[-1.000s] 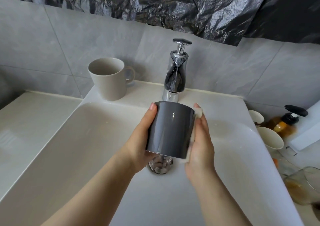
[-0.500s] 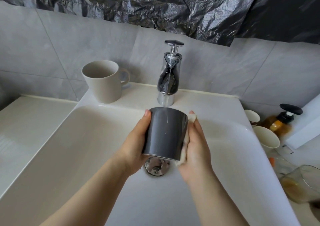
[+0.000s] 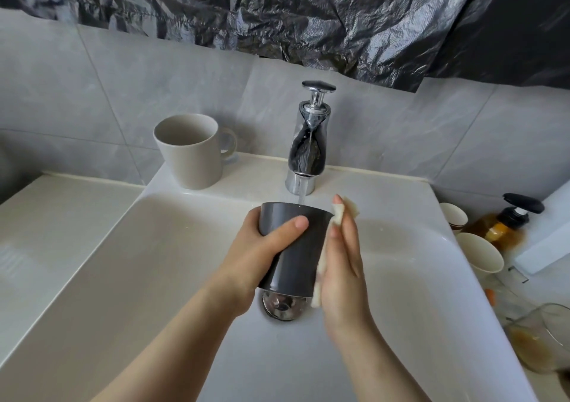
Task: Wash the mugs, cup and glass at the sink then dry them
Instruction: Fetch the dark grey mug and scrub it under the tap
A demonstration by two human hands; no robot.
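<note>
Left grip (image 3: pixel 256 256) holds dark cup (image 3: pixel 294 266), tap water (image 3: pixel 301 194) streaming in.

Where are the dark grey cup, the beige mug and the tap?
dark grey cup (image 3: pixel 294 267): head view, bare side wall.
beige mug (image 3: pixel 194 162): head view, outer wall.
tap (image 3: pixel 308 150): head view, dark body.

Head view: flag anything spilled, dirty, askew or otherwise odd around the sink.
Crumpled black plastic sheeting covers the wall above the tiles, unusual for a sink. The glass at the right edge holds brownish residue, not yet washed. The left hand grips the grey cup normally; no spill or breakage shows.
</note>
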